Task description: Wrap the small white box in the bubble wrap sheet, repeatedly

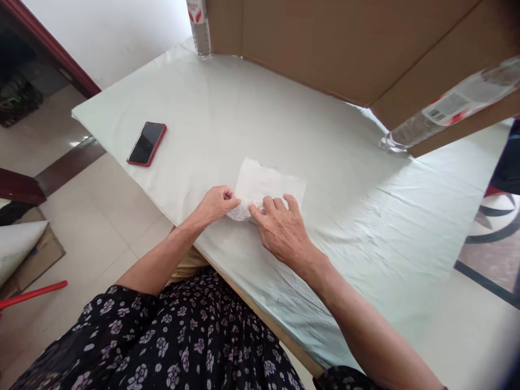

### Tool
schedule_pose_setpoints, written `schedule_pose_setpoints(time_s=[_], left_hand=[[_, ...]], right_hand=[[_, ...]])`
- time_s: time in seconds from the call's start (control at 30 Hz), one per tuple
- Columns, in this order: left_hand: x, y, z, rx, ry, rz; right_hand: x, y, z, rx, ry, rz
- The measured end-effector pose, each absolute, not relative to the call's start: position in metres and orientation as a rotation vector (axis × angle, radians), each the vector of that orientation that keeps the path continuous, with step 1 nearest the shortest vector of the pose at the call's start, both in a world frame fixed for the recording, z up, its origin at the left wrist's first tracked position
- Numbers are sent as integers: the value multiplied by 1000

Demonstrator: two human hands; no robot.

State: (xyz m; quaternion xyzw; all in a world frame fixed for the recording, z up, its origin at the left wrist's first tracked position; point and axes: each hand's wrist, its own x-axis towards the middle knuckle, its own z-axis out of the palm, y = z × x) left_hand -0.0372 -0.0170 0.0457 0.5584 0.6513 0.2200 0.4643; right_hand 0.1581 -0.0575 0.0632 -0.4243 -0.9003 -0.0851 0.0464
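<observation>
A white paper tissue [268, 181] lies on the pale cloth-covered table [252, 114], near its front edge. My left hand [217, 203] pinches the tissue's near left corner with curled fingers. My right hand [282, 230] rests on the tissue's near edge, its fingertips pressed down on the crumpled paper between the two hands.
A red-cased phone [147, 143] lies face up at the table's left edge. A plastic water bottle [199, 27] stands at the far corner, another bottle [450, 105] at the right. A large cardboard sheet [345, 43] stands along the far side. On the floor at left lies a red stick [32, 293].
</observation>
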Motion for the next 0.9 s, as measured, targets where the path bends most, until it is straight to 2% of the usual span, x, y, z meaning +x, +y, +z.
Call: schedule_pose_setpoints(time_s=[0.27, 0.53, 0.7, 0.9], left_hand=[[-10, -18, 58, 1248, 1413, 669], [-8, -19, 76, 1724, 1244, 418], [-14, -29, 75, 2025, 1190, 420], [-8, -43, 52, 2291, 1273, 606]], right_hand=[[157, -56, 67, -1343, -2714, -139], [177, -66, 64, -1303, -2472, 101], [215, -94, 50, -1687, -2015, 199], [231, -113, 39, -2007, -1676, 715]])
